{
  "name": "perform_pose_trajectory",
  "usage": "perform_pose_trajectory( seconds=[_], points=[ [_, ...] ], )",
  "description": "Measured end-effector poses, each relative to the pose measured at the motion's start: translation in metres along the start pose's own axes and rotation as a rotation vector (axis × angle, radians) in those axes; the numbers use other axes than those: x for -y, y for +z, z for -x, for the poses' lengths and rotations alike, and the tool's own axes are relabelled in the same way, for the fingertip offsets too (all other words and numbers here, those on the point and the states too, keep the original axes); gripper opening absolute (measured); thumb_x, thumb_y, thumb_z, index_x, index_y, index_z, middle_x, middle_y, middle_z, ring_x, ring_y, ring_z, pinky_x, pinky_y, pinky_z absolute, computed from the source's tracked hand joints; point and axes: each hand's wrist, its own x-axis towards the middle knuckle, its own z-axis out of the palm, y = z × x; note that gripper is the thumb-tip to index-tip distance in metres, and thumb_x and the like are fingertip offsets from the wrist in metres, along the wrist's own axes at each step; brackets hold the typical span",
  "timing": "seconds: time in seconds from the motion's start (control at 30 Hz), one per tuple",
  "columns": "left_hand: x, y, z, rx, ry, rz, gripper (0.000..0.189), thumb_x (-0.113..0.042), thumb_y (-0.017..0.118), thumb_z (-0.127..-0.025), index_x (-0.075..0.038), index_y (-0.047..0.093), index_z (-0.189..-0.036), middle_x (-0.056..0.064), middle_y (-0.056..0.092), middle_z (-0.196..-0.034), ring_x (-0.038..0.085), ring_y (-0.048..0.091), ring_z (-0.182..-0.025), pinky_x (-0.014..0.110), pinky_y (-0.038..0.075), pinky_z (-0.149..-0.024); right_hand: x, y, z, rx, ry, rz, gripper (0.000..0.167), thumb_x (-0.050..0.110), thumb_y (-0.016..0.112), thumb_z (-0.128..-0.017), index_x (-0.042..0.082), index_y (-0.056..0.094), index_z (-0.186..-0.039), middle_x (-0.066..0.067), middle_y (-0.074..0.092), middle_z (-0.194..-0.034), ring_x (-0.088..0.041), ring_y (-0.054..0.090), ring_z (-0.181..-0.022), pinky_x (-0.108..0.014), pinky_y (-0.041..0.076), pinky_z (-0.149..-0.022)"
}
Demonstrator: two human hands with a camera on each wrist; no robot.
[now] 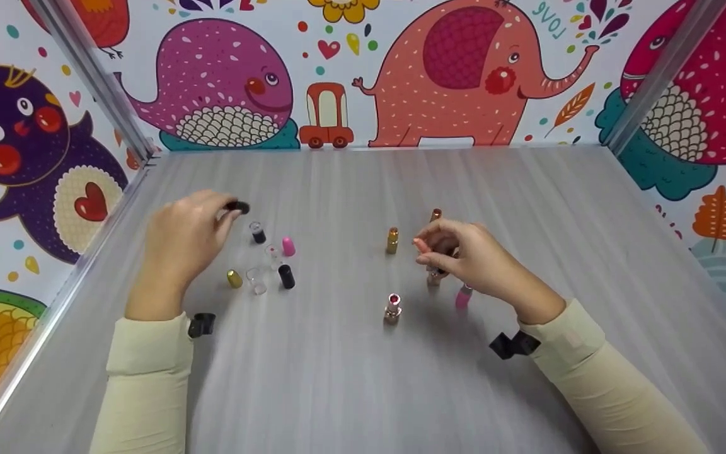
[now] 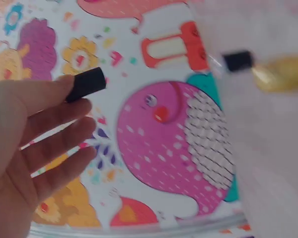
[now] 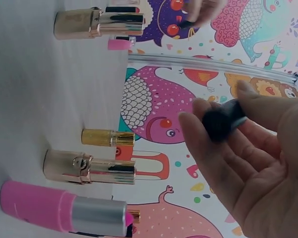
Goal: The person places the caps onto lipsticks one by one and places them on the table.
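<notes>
My left hand point(image 1: 183, 236) is raised at the left, pinching a black lipstick cap point(image 2: 88, 83) between thumb and forefinger. Below and beside it on the table are a pink cap point(image 1: 288, 246), a gold cap point(image 1: 234, 279), another black cap point(image 1: 286, 276) and several clear caps point(image 1: 256, 281). At the right, my right hand point(image 1: 473, 255) holds a small black lipstick tube point(image 3: 222, 121) between thumb and fingers, above uncapped lipsticks. Around it stand a gold lipstick point(image 1: 392, 241), a rose-gold lipstick point(image 1: 392, 310) and a pink lipstick point(image 3: 62, 207). Another rose-gold lipstick point(image 3: 89, 167) is partly covered by this hand in the head view.
The grey table point(image 1: 338, 378) has a streaked surface. Behind it rises a wall panel point(image 1: 331, 57) printed with cartoon animals, and metal posts point(image 1: 89, 82) mark the corners. One more lipstick point(image 1: 437, 214) stands just beyond the right hand.
</notes>
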Motion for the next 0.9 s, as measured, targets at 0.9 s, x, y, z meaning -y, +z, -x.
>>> perform_pose_trajectory(
  seconds=[0.9],
  points=[
    [-0.119, 0.015, -0.005, -0.044, 0.235, 0.557, 0.020, -0.008, 0.084, -0.093, -0.005, 0.081, -0.112, 0.004, 0.081, -0.102, 0.013, 0.070, -0.074, 0.029, 0.061, -0.065, 0.025, 0.002, 0.013, -0.181, -0.304, 0.164, 0.030, 0.008, 0.092, -0.083, 0.008, 0.084, -0.112, 0.000, 0.081, -0.100, -0.007, 0.077, -0.082, -0.024, 0.063, -0.074]
  ],
)
